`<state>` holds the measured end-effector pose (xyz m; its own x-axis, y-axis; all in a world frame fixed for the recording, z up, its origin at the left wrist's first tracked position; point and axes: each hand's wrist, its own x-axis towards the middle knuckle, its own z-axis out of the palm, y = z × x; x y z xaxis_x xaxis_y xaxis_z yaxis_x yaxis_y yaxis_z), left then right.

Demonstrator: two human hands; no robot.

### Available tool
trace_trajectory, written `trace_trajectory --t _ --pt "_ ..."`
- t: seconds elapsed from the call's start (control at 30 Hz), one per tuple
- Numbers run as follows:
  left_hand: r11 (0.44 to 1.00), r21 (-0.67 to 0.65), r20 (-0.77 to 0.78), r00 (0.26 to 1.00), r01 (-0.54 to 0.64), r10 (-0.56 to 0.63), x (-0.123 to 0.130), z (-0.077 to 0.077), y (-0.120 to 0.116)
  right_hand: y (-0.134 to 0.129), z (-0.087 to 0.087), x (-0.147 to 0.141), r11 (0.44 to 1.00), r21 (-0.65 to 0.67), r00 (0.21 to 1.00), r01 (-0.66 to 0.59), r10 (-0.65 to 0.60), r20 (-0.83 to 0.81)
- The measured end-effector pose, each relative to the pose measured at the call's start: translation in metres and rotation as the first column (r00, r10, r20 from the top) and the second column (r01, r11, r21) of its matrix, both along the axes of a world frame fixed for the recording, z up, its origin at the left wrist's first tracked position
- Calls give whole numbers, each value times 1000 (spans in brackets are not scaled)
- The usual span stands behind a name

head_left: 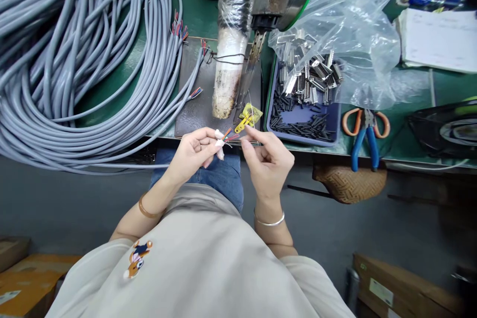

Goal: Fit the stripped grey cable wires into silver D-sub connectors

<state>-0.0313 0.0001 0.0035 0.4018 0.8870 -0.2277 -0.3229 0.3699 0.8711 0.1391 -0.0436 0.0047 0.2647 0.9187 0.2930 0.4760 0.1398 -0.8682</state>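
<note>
My left hand [197,151] is closed around the end of a grey cable [161,165], with white covers on the thumb and a fingertip. Thin coloured wires [228,135] fan out of it towards the right. Facing them, my right hand [271,158] has thumb and forefinger bent together close to the wire tips. Whether a wire is between these fingers is too small to tell. Just beyond the wires, a yellow piece with holes [244,122] lies at the edge of a dark board [194,114]. Above it points a soldering iron [253,67].
Many grey cables [122,109] cover the left side. A wrapped hose [227,69] and solder spool [300,0] hang ahead. A blue tray [298,135] holds metal connectors [313,74] and black tubing pieces [294,121], beside pliers [365,139] and a plastic bag [365,35].
</note>
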Motion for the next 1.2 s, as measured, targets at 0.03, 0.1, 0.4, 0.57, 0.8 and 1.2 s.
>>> trace_trajectory --t 0.03,0.1,0.4,0.57,0.8,1.2 --pt "1000 3 -4 1000 3 -3 0 0 0 1 1 -1 1000 16 1000 -19 19 21" --pt "1000 3 -16 1000 5 -5 1 0 0 3 2 -4 999 48 998 -16 13 65" --pt "1000 -9 -8 1000 0 0 -1 2 2 -1 4 0 956 -126 964 -264 267 8" --pt "998 4 -78 995 55 -54 0 7 -2 3 8 10 976 -171 968 -133 91 -233" --pt "994 32 -117 988 100 -96 -2 6 -5 15 6 5 927 -245 899 -284 169 -404" --pt "997 28 -96 993 65 -62 -1 -1 -7 11 4 4 947 -188 922 -262 188 -339"
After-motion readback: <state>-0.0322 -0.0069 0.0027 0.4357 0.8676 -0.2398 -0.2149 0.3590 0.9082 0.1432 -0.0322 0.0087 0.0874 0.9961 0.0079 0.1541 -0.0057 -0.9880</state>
